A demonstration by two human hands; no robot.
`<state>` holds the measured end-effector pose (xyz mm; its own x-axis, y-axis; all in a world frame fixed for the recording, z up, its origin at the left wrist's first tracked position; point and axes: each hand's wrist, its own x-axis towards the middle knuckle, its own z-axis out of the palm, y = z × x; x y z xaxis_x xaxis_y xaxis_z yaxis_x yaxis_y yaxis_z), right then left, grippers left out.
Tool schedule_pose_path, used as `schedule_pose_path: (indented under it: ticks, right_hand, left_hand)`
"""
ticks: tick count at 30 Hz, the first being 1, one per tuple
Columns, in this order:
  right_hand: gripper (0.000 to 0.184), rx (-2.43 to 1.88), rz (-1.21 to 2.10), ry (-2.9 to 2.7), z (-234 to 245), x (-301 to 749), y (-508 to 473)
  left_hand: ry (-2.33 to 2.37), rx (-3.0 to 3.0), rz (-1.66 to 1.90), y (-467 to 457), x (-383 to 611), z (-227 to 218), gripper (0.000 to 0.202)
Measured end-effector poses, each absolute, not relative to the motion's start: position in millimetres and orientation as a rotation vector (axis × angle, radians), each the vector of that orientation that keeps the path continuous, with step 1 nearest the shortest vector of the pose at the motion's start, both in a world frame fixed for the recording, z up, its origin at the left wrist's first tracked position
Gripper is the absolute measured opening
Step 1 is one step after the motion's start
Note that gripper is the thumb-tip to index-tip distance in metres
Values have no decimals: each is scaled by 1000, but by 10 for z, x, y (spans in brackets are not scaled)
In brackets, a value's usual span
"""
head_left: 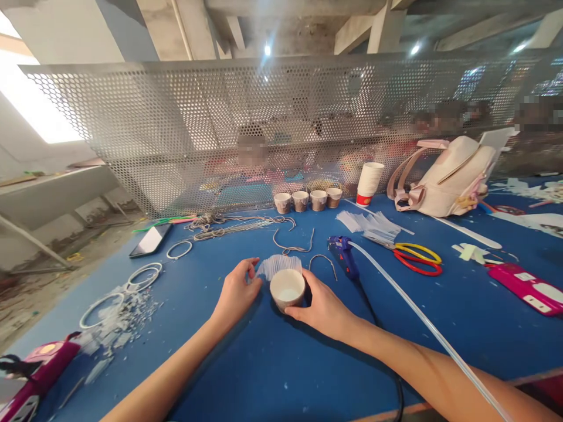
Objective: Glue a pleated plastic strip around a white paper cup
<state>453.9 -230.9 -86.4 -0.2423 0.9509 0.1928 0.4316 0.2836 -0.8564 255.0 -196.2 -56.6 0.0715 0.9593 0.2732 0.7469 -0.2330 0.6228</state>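
Observation:
My right hand (328, 308) is wrapped round a small paper cup (287, 287), thumb at the front and fingers on its right side. The cup is white inside, its outside brownish, and its mouth faces up toward me. Behind the cup's rim a pleated, see-through white strip (279, 265) fans out. My left hand (237, 290) is at the left end of this strip, its fingers curled and closed on the edge; the exact contact is small and partly hidden. A blue hot glue gun (345, 255) with a long clear glue stick (409, 302) lies right of the cup.
Several small wrapped cups (300, 201) stand at the back, beside stacked paper cups (369, 183). Scissors (417, 258), clear strips (369, 225), cord (246, 225), white rings (144, 276), a phone (150, 239), power strips (525, 287) and a backpack (444, 179) lie around. A perforated metal screen (197, 140) rises behind.

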Motion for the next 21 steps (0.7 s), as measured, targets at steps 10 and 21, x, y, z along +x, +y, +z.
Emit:
schedule_pose_path:
  ticks: [10, 21]
  right_hand:
    - [73, -1277, 928, -1795, -796, 4568, -2349]
    - [46, -1185, 1119, -1568, -553, 4656, -2238]
  left_hand:
    - [1427, 1494, 1113, -2173, 2611, -313, 19]
    - [1182, 1184, 980, -2310, 2651, -237, 43]
